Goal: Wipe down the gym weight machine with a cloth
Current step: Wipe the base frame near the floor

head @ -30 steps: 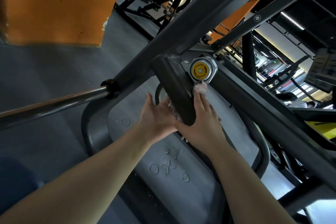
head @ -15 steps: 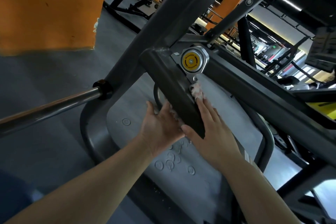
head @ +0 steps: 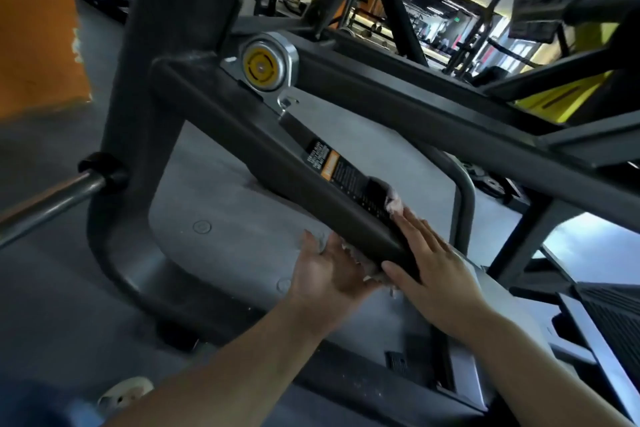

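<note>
Head view, cloth [head: 393,206] (pale) between both hands

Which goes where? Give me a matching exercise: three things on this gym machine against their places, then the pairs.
1 round yellow plastic pivot cap
2 pale crumpled cloth
3 shiny round steel bar

A juts left from the dark frame upright
B at the joint above the dark slanted beam
C pressed to the beam between left hand and right hand

Pairs: 1-B, 2-C, 3-A.

surface: grey floor [head: 52,288] | on it: weight machine base frame [head: 114,253], grey footplate [head: 221,246]
</note>
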Motion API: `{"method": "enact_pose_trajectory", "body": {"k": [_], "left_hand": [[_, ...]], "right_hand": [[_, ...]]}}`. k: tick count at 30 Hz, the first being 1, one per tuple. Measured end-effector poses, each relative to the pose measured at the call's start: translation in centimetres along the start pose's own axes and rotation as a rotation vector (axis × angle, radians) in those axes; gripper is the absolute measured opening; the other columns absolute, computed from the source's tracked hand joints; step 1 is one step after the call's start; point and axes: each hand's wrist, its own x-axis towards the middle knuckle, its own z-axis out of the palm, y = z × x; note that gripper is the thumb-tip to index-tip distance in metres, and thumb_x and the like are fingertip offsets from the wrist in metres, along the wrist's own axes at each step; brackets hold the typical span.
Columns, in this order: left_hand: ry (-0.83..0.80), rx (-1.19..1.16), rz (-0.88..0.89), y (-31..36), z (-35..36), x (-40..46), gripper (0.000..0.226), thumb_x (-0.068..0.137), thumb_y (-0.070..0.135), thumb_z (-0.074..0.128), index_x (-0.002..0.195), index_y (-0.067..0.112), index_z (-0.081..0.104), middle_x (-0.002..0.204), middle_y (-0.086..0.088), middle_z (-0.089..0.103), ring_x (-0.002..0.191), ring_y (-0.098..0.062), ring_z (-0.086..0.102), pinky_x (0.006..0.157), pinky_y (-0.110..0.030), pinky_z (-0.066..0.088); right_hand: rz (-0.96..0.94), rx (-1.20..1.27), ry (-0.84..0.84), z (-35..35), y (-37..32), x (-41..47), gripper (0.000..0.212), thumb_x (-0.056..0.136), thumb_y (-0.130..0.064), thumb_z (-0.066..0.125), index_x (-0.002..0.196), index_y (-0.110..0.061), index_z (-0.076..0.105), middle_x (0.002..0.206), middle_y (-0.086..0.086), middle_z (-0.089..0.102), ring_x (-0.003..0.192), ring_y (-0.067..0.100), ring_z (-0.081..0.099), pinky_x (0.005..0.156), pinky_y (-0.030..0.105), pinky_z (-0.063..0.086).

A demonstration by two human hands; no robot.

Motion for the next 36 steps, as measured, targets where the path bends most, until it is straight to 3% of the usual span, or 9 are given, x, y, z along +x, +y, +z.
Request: {"method": "enact_pose_trajectory", "body": {"k": [2,7,12,16,22,28,32,34,36], "left_hand": [[-0.019,-0.009,-0.03,-1.2,-0.3,0.2,0.078,0.09,0.068,0.011,0.113,0.014,0.063,0.075,-0.017,0.063,0.071,-0.032,0.064,0.089,-0.052,0.037],[-0.051,-0.052,-0.02,-1.7,-1.0,-0.5,0.071,0.086,0.068,0.023,0.121,0.017,0.059,0.114,-0.014,0.059,0.108,-0.033,0.054,0.103,-0.05,0.025],[-0.039,-0.025,0.019,-0.3,0.0,-2.2,0.074,0.09,0.068,0.018,0.137,0.02,0.05,0.123,-0.012,0.063,0.121,-0.037,0.052,0.105,-0.054,0.031],[-0.045,-0.024,0.059,1.3,-0.2,-2.2,0.077,0.089,0.071,0.017,0.142,0.022,0.044,0.141,-0.011,0.049,0.119,-0.038,0.055,0.095,-0.053,0.043],[-0.073,-0.043,0.21,3.0,-0.2,-2.2,0.073,0.09,0.069,0.019,0.115,0.02,0.067,0.13,-0.011,0.059,0.113,-0.04,0.058,0.096,-0.06,0.041],[0.006,0.051,0.259,-0.4,0.2,-2.0,0.062,0.093,0.065,0.016,0.117,0.028,0.06,0.106,-0.008,0.068,0.116,-0.034,0.056,0.104,-0.054,0.034],[0.056,0.036,0.173,-4.0,-0.1,-0.8,0.065,0.091,0.068,0.02,0.108,0.026,0.066,0.109,-0.011,0.065,0.112,-0.035,0.057,0.108,-0.053,0.029],[0.042,0.048,0.099,-6.7,-0.3,-0.4,0.068,0.09,0.068,0.02,0.105,0.023,0.068,0.114,-0.013,0.064,0.115,-0.037,0.054,0.108,-0.052,0.031],[-0.002,0.072,0.001,-9.3,-0.5,-0.2,0.074,0.09,0.07,0.017,0.121,0.022,0.063,0.128,-0.013,0.058,0.128,-0.042,0.044,0.11,-0.053,0.027]], "right_hand": [[0.031,0.035,0.004,0.2,1.2,-0.8,0.086,0.07,-0.074,0.015,0.149,-0.042,0.002,0.151,-0.025,0.001,0.146,0.01,0.007,0.116,0.029,0.012],[0.052,0.044,0.012,0.6,1.5,-1.0,0.089,0.069,-0.075,0.015,0.15,-0.039,0.003,0.159,-0.014,0.005,0.147,0.013,0.006,0.117,0.03,0.007],[0.047,0.06,0.009,0.2,-0.7,-0.1,0.084,0.078,-0.072,0.026,0.151,-0.037,0.002,0.16,-0.01,0.006,0.147,0.018,0.004,0.12,0.04,0.008],[-0.004,0.055,-0.021,-0.6,-2.7,1.0,0.077,0.091,-0.062,0.037,0.15,-0.038,-0.005,0.16,-0.009,-0.002,0.147,0.022,0.0,0.118,0.04,0.004],[-0.154,0.036,-0.022,-1.0,-4.2,2.3,0.079,0.091,-0.062,0.036,0.149,-0.038,-0.011,0.16,-0.009,-0.008,0.147,0.027,-0.004,0.119,0.047,0.004],[-0.223,-0.005,-0.049,-0.8,-0.2,1.0,0.077,0.091,-0.061,0.034,0.148,-0.04,-0.012,0.159,-0.014,-0.008,0.147,0.018,-0.005,0.118,0.037,0.006],[-0.234,-0.008,-0.035,0.5,3.8,-0.2,0.084,0.073,-0.071,0.009,0.149,-0.04,-0.011,0.158,-0.016,-0.007,0.148,0.018,-0.001,0.12,0.039,0.012],[-0.202,0.014,-0.021,1.4,6.6,-1.4,0.082,0.074,-0.07,0.009,0.148,-0.04,-0.01,0.158,-0.015,-0.006,0.147,0.015,-0.002,0.12,0.04,0.013],[-0.145,0.049,-0.012,2.3,9.7,-3.2,0.079,0.077,-0.068,0.014,0.148,-0.038,-0.004,0.158,-0.011,0.0,0.146,0.014,0.001,0.12,0.039,0.011]]}}
